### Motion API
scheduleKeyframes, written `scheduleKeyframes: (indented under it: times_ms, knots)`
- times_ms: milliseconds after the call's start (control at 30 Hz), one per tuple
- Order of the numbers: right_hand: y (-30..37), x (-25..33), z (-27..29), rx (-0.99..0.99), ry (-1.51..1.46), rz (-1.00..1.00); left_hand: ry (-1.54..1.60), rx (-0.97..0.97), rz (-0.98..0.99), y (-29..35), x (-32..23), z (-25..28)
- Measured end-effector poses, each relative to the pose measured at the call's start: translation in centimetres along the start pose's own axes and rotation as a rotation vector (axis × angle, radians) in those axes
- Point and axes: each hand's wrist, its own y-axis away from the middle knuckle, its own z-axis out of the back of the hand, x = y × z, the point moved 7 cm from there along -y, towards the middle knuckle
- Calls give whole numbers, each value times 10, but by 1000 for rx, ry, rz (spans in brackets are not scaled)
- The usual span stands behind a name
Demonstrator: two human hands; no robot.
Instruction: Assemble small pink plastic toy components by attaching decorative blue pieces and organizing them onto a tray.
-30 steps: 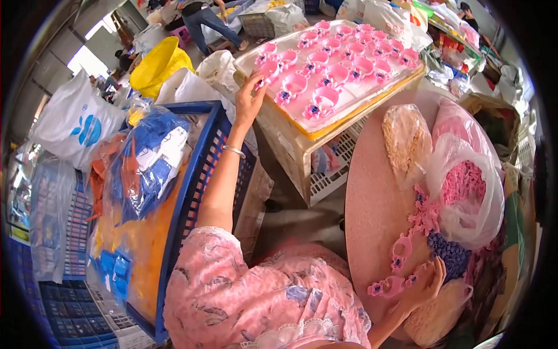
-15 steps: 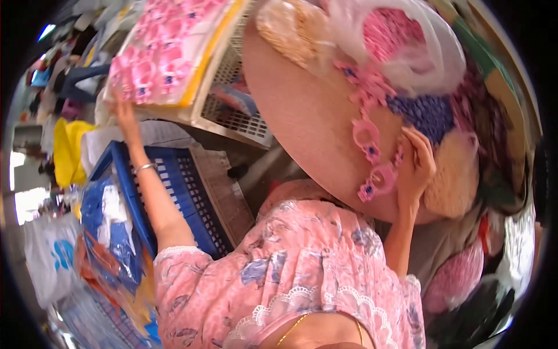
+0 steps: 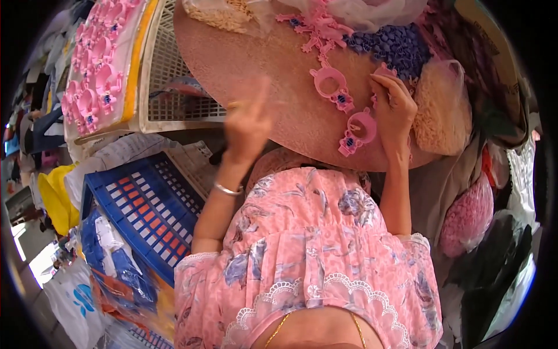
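Note:
My left hand [image 3: 249,129] is over the near left edge of a round pinkish-brown tabletop [image 3: 244,70]. It is smeared by motion, and nothing can be made out in its fingers. On the table's right side my right hand [image 3: 396,110] has its fingers curled together around a pink plastic piece [image 3: 385,71], mostly hidden by them. Just left of it lie two pink ring-shaped plastic pieces with small blue parts, an upper ring [image 3: 330,81] and a lower ring [image 3: 361,128]. Further back is a cluster of pink plastic pieces [image 3: 322,29].
Blue small parts [image 3: 392,49] are heaped behind my right hand, beside a clear bag of cream-coloured parts [image 3: 443,107]. Another bag of cream parts [image 3: 224,14] lies at the back. At left, rows of pink pieces [image 3: 96,75] sit above a cream crate [image 3: 189,107]; a blue basket [image 3: 145,200] stands nearer.
My left hand has come away from the rows of pink pieces, moving right to the table's edge. My right hand stays by the pink rings. The whole view has shifted.

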Motion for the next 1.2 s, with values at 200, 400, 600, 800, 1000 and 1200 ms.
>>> scheduleKeyframes:
  times_ms: [200, 400, 600, 800, 1000, 1200]
  knots:
    - [2, -4, -4, 26, -36, -46, 258, 61, 14, -23, -63, -56]
    - [-15, 1, -18, 104, -28, 45, 183, 328, -328, -28, -83, -85]
    - [-44, 5, -59, 276, -29, 174, 11, 363, -425, -32, -49, -60]
    - [-74, 52, -111, 272, 201, 537, 48, 311, -340, -16, -26, -25]
    - [-104, 92, -212, 354, 138, 745, 127, 123, 57, 4, -12, -30]
    - [-143, 83, -263, 230, 481, 702, 51, 137, 109, -21, -13, -42]
